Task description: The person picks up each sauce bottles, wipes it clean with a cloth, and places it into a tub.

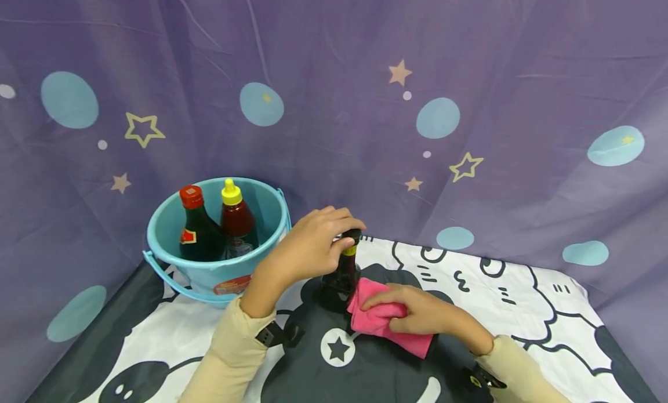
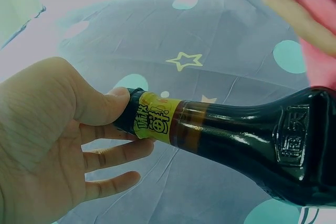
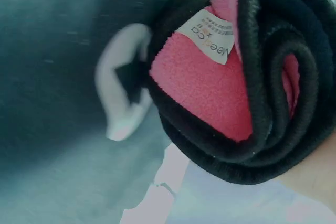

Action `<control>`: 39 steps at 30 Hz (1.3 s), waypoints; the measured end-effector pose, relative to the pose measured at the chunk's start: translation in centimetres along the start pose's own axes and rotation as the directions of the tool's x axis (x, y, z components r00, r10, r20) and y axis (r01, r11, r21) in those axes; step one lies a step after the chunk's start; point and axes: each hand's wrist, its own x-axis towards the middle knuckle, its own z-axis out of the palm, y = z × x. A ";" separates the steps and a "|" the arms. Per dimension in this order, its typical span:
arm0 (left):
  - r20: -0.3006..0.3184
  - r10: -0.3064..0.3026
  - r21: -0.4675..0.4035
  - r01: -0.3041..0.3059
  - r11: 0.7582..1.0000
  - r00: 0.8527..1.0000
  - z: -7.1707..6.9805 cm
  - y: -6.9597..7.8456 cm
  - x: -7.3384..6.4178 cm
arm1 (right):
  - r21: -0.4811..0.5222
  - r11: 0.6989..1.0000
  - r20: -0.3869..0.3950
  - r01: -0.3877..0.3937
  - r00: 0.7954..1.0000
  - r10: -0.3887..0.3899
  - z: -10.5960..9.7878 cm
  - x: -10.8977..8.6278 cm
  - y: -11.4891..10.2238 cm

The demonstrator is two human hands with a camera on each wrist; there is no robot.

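My left hand (image 1: 315, 243) pinches the dark cap of a soy sauce bottle (image 1: 345, 272) between thumb and forefinger. In the left wrist view the bottle (image 2: 236, 137) shows a yellow neck label and raised lettering on dark glass, while the other fingers extend loosely under its neck. My right hand (image 1: 417, 310) grips a folded pink cloth (image 1: 386, 319), whose edge lies right at the bottle's lower side. Up close in the right wrist view, the cloth (image 3: 205, 87) shows dark edging, rolled layers and a white tag.
A light blue bucket (image 1: 182, 265) stands at the left, holding a red-capped dark bottle (image 1: 200, 235) and a yellow-capped sauce bottle (image 1: 239, 217). A patterned black and white sheet (image 1: 449, 264) covers the surface. Behind hangs a purple curtain (image 1: 339, 148) with stars and dots.
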 end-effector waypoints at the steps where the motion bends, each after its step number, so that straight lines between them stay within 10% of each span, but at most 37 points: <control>1: -0.003 0.000 0.000 0.000 1.000 1.000 0.0 0.0 0.0 | -0.005 1.000 -0.006 0.006 1.000 -0.006 -0.3 -0.2 -0.4; 14: 0.006 -0.002 -0.017 0.002 1.000 1.000 0.1 0.0 0.0 | 0.098 0.979 -0.187 0.177 0.970 -0.157 -5.9 -2.1 -6.3; 25: -0.036 0.028 0.031 -0.027 0.999 0.999 0.1 -0.2 0.0 | 0.086 0.908 -0.435 0.410 0.836 -0.336 -6.1 0.0 -6.5; 33: -0.040 0.018 0.005 -0.018 1.000 0.999 0.1 -0.2 0.1 | 0.265 0.929 -0.447 0.259 0.886 -0.120 -4.3 1.2 -4.5; 39: -0.036 0.020 -0.002 -0.020 1.000 0.999 0.0 -0.2 0.1 | 0.294 0.937 -0.467 0.187 0.884 -0.030 -3.0 2.1 -4.0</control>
